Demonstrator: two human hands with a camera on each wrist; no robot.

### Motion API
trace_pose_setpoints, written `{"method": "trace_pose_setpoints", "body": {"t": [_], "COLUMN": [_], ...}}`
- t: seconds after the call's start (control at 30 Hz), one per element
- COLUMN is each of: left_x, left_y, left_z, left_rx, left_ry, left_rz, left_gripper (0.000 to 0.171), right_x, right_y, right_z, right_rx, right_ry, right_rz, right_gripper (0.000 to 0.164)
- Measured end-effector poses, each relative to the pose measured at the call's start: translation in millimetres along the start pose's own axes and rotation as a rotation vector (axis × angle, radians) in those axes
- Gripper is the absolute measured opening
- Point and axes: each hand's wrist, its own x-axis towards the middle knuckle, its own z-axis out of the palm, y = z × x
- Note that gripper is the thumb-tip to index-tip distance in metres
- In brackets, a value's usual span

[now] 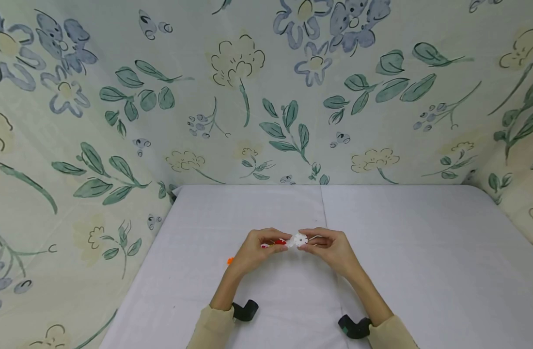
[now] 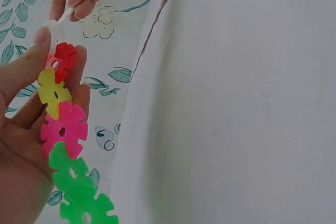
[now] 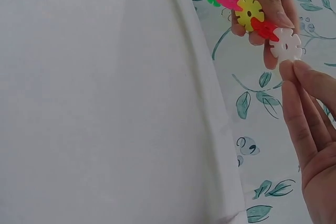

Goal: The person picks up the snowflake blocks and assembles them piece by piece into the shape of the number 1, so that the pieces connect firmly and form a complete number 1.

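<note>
A chain of notched plastic snowflake discs runs along my left hand (image 1: 259, 249), whose thumb and fingers grip it near its end. In the left wrist view it has green discs (image 2: 86, 208), a pink disc (image 2: 64, 129), a yellow disc (image 2: 51, 94) and a red disc (image 2: 62, 62). At the tip, a white disc (image 3: 287, 44) joins the red one. My right hand (image 1: 334, 247) pinches the white part at this tip between thumb and fingertips. Both hands meet above the table, and fingers cover part of the joint.
A white cloth covers the table (image 1: 423, 261), with a seam running front to back. Floral fabric (image 1: 231, 106) hangs behind and at the sides. An orange piece (image 1: 229, 261) peeks out beside the left wrist. Black wrist-worn devices (image 1: 245, 310) sit near both sleeves.
</note>
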Motion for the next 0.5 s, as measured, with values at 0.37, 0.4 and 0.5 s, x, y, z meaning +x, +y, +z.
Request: {"method": "trace_pose_setpoints", "body": {"t": [0.37, 0.4, 0.5], "left_x": [1.2, 1.2, 1.0], "left_y": [-1.4, -1.4, -1.1], "left_z": [1.3, 1.4, 1.6], "left_rx": [-0.094, -0.096, -0.079], "left_ry": [0.005, 0.003, 0.006], "left_rz": [0.026, 0.028, 0.037], "left_gripper": [0.022, 0.021, 0.022], "right_x": [0.0, 0.0, 0.2], "right_y": [-2.5, -2.6, -3.2], "right_z": [2.1, 2.3, 2.5], "right_rx": [-0.03, -0.03, -0.033], "right_ry": [0.039, 0.042, 0.05], "right_rz": [-0.017, -0.012, -0.001], "right_gripper": [0.038, 0.038, 0.038]}}
